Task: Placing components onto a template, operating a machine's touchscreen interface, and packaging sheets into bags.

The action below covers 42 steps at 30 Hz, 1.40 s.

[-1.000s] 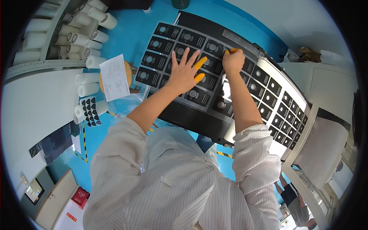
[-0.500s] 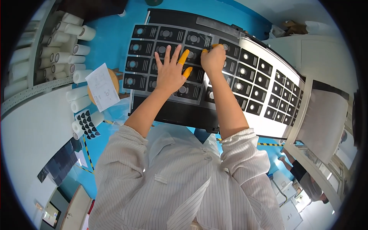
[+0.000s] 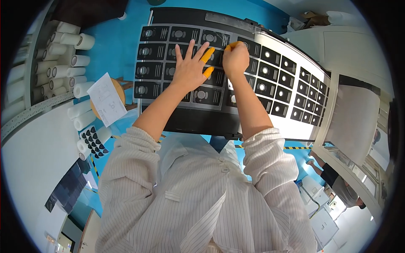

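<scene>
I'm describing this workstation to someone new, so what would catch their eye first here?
Probably the two bare hands on the dark sheet of black die-cut pieces at top centre: the left hand lies flat with fingers spread, orange finger cots on two fingers, while the right hand is curled beside it. At far left, white rolls are stacked above the blue floor.

Left hand (image 3: 190, 69) splayed, right hand (image 3: 235, 59) fisted

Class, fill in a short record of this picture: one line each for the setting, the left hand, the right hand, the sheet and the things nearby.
Setting: blue floor, seen from above
Left hand: flat, fingers spread on the sheet, orange finger covers
Right hand: closed, pressing on the sheet
Sheet: rows of black rectangular labels
Nearby: white rolls, paper on a round stool
</scene>
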Motion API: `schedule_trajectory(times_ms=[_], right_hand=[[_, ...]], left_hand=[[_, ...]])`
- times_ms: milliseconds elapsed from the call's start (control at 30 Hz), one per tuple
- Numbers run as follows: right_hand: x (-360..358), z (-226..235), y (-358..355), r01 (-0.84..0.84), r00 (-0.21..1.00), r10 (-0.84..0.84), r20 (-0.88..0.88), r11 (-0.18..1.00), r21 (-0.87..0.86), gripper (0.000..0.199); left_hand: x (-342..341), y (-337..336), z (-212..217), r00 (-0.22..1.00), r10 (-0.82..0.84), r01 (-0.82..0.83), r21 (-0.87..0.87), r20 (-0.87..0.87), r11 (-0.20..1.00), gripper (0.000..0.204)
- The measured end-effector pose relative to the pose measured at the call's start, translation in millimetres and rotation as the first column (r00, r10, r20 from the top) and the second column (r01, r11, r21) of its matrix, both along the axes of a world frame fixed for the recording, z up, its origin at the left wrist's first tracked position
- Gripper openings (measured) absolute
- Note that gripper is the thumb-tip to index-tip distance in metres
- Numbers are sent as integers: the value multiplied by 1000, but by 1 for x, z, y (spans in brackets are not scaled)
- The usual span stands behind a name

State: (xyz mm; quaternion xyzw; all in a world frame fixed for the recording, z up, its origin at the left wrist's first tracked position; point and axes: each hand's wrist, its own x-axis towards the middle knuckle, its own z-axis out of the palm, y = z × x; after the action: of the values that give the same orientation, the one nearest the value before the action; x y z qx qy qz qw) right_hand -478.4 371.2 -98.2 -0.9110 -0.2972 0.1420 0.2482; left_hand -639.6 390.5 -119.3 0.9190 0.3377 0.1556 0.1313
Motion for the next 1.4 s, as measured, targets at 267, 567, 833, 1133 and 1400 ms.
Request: schedule_trajectory(times_ms=[267,567,833,1133,1400], right_hand=[[-10,-20,-19,-738,587,607,536,673,46,9],[10,0,-27,-719,631,649,424,695,7,38],[19,3,-46,-635,387,822,418,567,-525,46],[19,11,-53,-657,415,838,354,545,-520,51],[1,19,-73,-710,419,880,223,471,-524,67]], left_hand=[[8,3,-11,975,160,-131,-182,157,975,40],[23,33,-28,966,-111,67,186,235,980,14],[-69,60,-20,942,-321,300,183,100,936,43],[-103,33,6,962,-207,229,115,-178,967,48],[-34,-3,18,943,-318,333,283,-101,899,48]])
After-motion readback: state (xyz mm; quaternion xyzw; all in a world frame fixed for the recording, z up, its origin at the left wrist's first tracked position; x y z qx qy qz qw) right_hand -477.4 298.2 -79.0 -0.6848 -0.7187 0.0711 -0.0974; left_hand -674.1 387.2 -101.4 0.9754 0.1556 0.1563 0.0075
